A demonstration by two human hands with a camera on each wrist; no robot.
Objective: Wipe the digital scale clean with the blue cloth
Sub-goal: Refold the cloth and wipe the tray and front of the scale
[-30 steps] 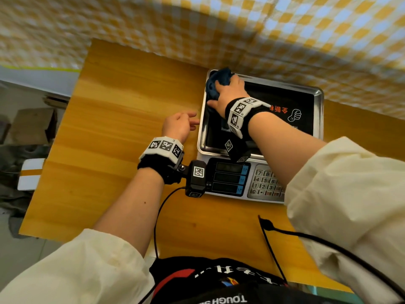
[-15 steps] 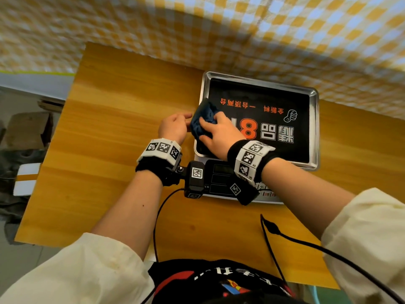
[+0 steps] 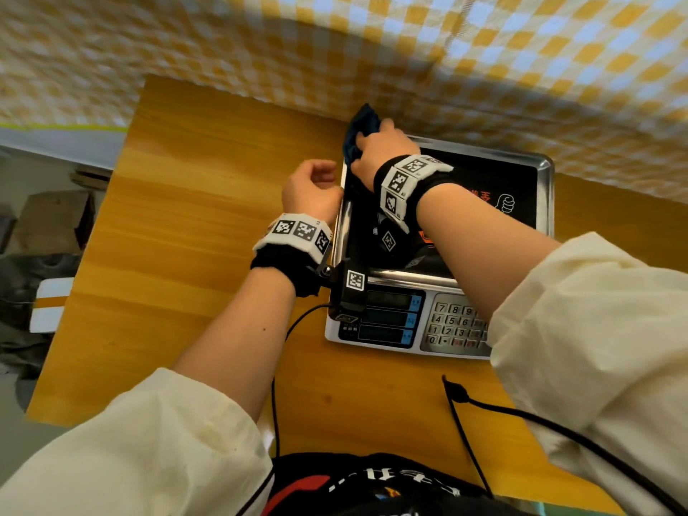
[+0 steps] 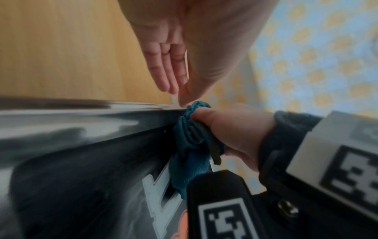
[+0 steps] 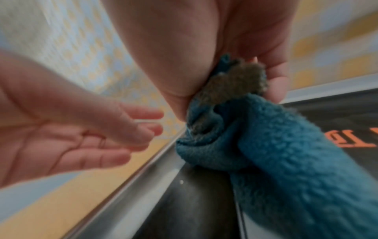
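The digital scale has a steel tray [image 3: 544, 169] with a black printed surface and stands on the right of the wooden table. My right hand [image 3: 383, 147] grips the bunched blue cloth [image 3: 360, 132] and presses it on the tray's far left corner. In the right wrist view the cloth [image 5: 266, 137] lies against the tray rim [image 5: 132, 186] under thumb and fingers. My left hand [image 3: 314, 186] rests beside the tray's left edge and holds nothing. Its fingers [image 4: 165, 67] lie fairly straight, tips near the rim [image 4: 61, 116], next to the cloth [image 4: 192, 145].
The scale's display and keypad panel [image 3: 454, 325] faces me, partly under my right forearm. A yellow checkered curtain [image 3: 409, 50] hangs just behind the scale. Black cables [image 3: 469, 441] cross the near table. Bare wood [image 3: 193, 217] lies left of the scale. A cardboard box [image 3: 48, 225] sits on the floor.
My right hand has swept the cloth from the tray's near left part back up to its far left corner. The left hand has stayed beside the left edge.
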